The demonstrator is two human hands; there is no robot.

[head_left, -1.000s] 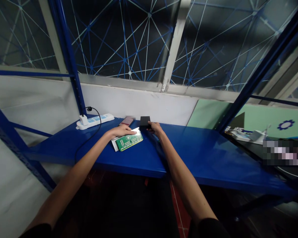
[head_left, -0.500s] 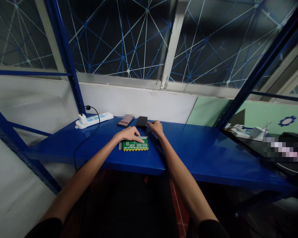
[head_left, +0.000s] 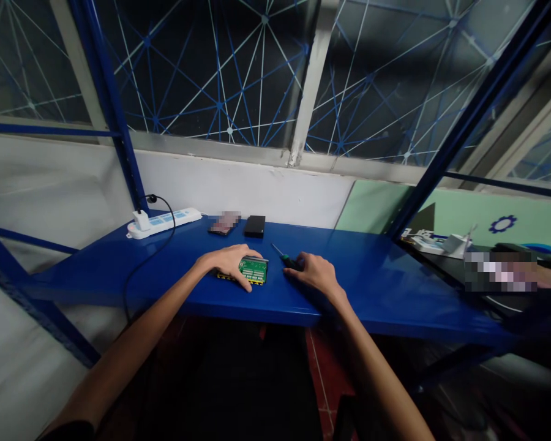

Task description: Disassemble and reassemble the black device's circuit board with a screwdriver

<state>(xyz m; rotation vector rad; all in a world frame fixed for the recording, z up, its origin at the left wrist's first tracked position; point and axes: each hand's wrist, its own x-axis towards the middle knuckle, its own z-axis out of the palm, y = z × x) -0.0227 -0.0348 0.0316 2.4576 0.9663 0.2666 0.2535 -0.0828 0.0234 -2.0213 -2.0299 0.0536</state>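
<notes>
My left hand (head_left: 229,262) spans a green circuit board (head_left: 255,268) on the blue table, thumb at its near edge and fingers along the far edge. A row of yellow pieces lines the board's near side, and the hand hides its left part. To the right of the board, my right hand (head_left: 316,271) has its fingers closed round the handle end of a screwdriver (head_left: 286,260). The screwdriver has a green and black handle, and its thin metal shaft points away to the left, low over the table.
Behind the board lie a black box (head_left: 255,226) and a phone-like flat object (head_left: 224,224), partly blurred out. A white power strip (head_left: 165,223) with a black cable (head_left: 140,269) stands at the left. On the right, a person's hand and forearm (head_left: 542,274) show by a dark surface.
My right hand has come from beside the black box toward me and right, and the screwdriver now shows in it. My left hand's thumb has shifted to the board's near edge.
</notes>
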